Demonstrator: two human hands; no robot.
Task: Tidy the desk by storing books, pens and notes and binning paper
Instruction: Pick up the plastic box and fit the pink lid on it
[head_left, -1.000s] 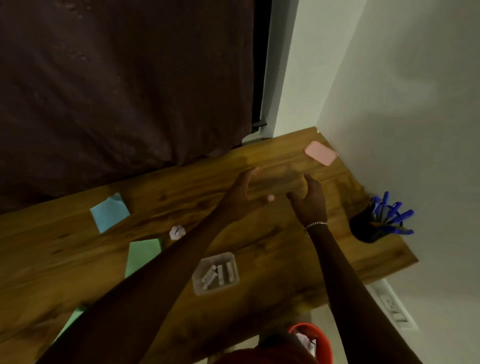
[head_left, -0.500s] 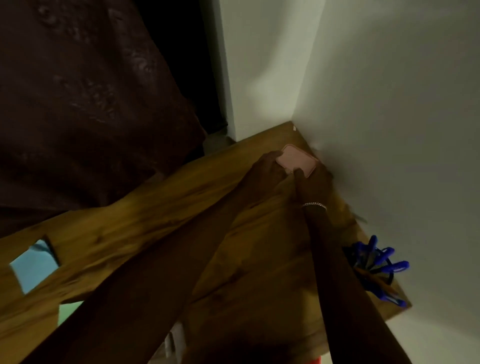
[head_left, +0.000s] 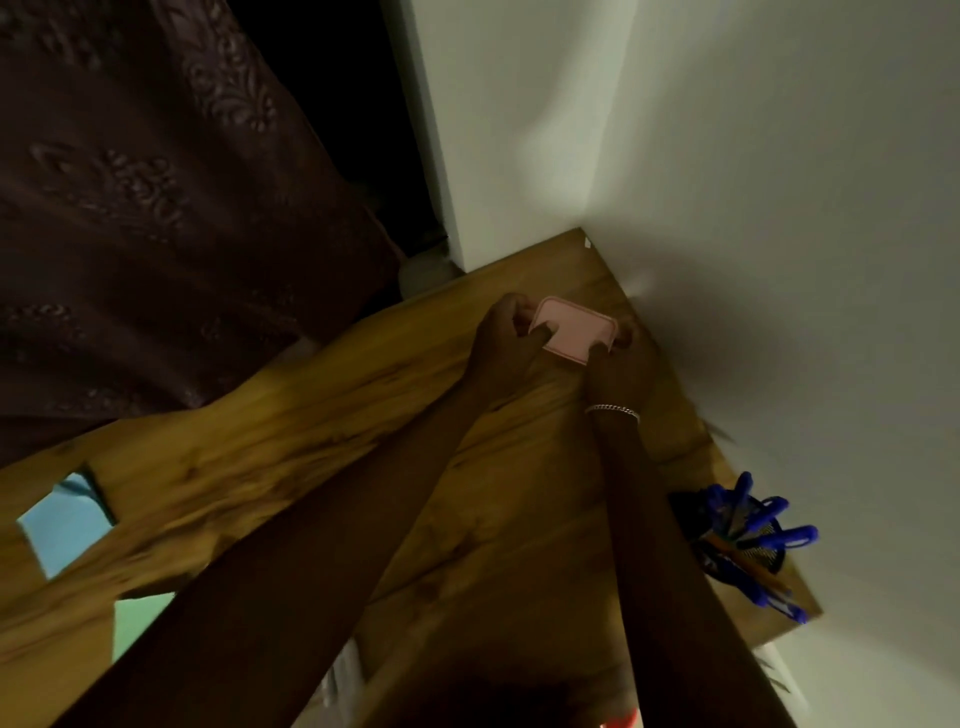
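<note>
We grasp the pad (head_left: 574, 332) from both sides. The left hand (head_left: 506, 345) curls its fingers round the left edge, and the right hand (head_left: 615, 369) pinches the right edge. The pad sits between our fingertips; we cannot tell if it is lifted off the desk (head_left: 311, 415). We should squeeze the sheets together, lift flat, and avoid the pens (head_left: 748, 535) back beside the right forearm.

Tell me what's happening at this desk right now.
A person reaches with both arms to the far corner of the wooden desk. The left hand and the right hand grip a pink pad by opposite edges. Whether it is lifted is unclear. A blue note and a green note lie at the left, and a pen cup stands at the right.
</note>
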